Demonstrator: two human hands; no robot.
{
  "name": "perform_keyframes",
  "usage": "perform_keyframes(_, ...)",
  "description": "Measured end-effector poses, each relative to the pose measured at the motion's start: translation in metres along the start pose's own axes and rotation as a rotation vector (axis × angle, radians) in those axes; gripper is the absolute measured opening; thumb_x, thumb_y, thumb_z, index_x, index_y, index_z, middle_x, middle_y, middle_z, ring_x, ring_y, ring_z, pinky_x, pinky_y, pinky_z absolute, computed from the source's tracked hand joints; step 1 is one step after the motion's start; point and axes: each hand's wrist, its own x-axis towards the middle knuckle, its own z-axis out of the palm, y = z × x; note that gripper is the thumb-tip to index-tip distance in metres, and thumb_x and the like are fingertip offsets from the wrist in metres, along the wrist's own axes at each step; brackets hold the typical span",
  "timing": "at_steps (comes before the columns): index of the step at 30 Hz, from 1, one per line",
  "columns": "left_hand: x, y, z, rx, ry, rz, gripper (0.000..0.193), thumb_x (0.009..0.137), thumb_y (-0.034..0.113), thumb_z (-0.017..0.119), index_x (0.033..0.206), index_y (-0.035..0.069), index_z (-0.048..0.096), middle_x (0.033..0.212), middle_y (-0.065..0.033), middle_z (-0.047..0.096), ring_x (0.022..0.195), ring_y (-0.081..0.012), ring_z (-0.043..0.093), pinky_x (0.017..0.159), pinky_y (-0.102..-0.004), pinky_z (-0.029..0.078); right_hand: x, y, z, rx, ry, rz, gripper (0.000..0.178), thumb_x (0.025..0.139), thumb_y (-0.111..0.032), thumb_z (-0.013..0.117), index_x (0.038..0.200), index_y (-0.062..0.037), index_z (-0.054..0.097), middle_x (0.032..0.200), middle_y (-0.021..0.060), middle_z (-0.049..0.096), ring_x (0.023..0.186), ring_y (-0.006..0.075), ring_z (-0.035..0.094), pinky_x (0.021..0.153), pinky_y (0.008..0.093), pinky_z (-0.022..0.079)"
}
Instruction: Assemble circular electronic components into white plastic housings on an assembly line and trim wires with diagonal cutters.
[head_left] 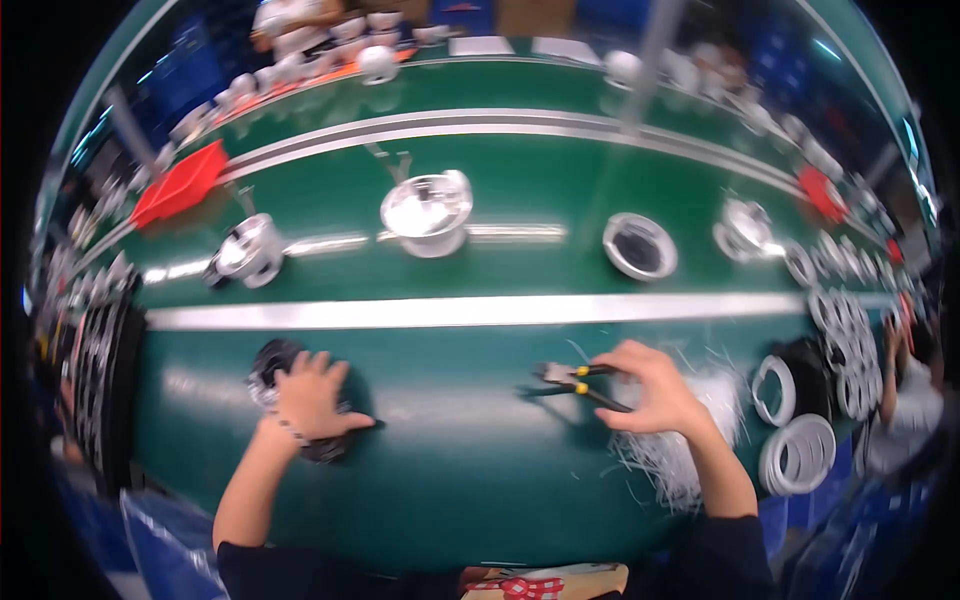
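Observation:
My right hand [650, 388] grips a pair of cutting pliers [562, 375] with black and yellow handles. Their metal jaws point left, held just above the green work surface [470, 450]. At the left, my left hand [312, 395] lies over a round black part [272, 362], its fingers spread and its thumb stretched to the right. The hand covers the middle of that part, so its exact kind is hidden. Under and beside my right forearm spreads a pile of thin white plastic strips [690, 440].
White rings [798, 455] are stacked at the right edge, near a black stack. Black rings [95, 380] stand in a stack at the left. Beyond a pale rail [480, 310], white lamp-like housings [428, 215] sit on a green belt. A red tray [180, 185] stands far left; people work across.

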Motion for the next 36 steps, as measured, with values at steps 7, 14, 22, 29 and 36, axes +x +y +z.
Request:
perform_keyframes(7, 0.196, 0.007, -0.022, -0.790, 0.676, -0.076, 0.066, 0.080, 0.038, 0.054, 0.130, 0.004, 0.028, 0.119, -0.0203, 0.046, 0.088, -0.0318, 0.058, 0.068, -0.0398, 0.050, -0.005, -0.032, 0.029, 0.008, -0.028, -0.193, 0.051, 0.056, -0.025, 0.067, 0.100, -0.0005, 0.056, 0.091, 0.0118, 0.053, 0.086, 0.0280, 0.053, 0.074, 0.0349, 0.043)
perform_keyframes(14, 0.231, 0.011, 0.005, -1.772, 0.248, -0.035, 0.038, 0.086, 0.027, 0.045, 0.119, 0.009, 0.037, 0.109, -0.0103, 0.050, 0.084, -0.0260, 0.057, 0.056, -0.0299, 0.054, -0.032, -0.034, 0.025, -0.035, -0.001, -0.182, 0.054, 0.054, -0.025, 0.067, 0.101, -0.0028, 0.054, 0.088, 0.0108, 0.049, 0.087, 0.0276, 0.050, 0.075, 0.0365, 0.040)
perform_keyframes(22, 0.085, 0.052, -0.010, -1.609, -0.267, 0.107, 0.035, 0.087, 0.018, 0.040, 0.120, 0.007, 0.035, 0.106, -0.0102, 0.054, 0.083, -0.0194, 0.061, 0.048, -0.0291, 0.056, 0.001, -0.019, -0.005, 0.094, 0.095, -0.314, 0.054, 0.051, -0.028, 0.070, 0.099, -0.0042, 0.057, 0.091, 0.0118, 0.054, 0.085, 0.0302, 0.053, 0.073, 0.0363, 0.044)
perform_keyframes(29, 0.060, 0.073, 0.002, -1.014, 0.186, 0.431, 0.042, 0.079, 0.014, 0.058, 0.115, -0.001, 0.042, 0.097, -0.0141, 0.057, 0.081, -0.0192, 0.061, 0.056, -0.0278, 0.053, 0.037, -0.031, -0.047, -0.220, 0.049, -0.252, 0.052, 0.054, -0.018, 0.069, 0.102, -0.0015, 0.058, 0.091, 0.0127, 0.057, 0.084, 0.0279, 0.056, 0.074, 0.0335, 0.045)
perform_keyframes(36, 0.060, 0.068, -0.003, -0.748, 0.582, 0.540, 0.012, 0.069, 0.009, 0.065, 0.076, 0.003, 0.057, 0.081, -0.0078, 0.060, 0.066, -0.0233, 0.059, 0.053, -0.0299, 0.048, 0.069, -0.046, -0.017, -0.438, -0.017, -0.322, 0.044, 0.055, -0.018, 0.068, 0.096, -0.0033, 0.061, 0.086, 0.0097, 0.056, 0.079, 0.0266, 0.052, 0.070, 0.0340, 0.042)
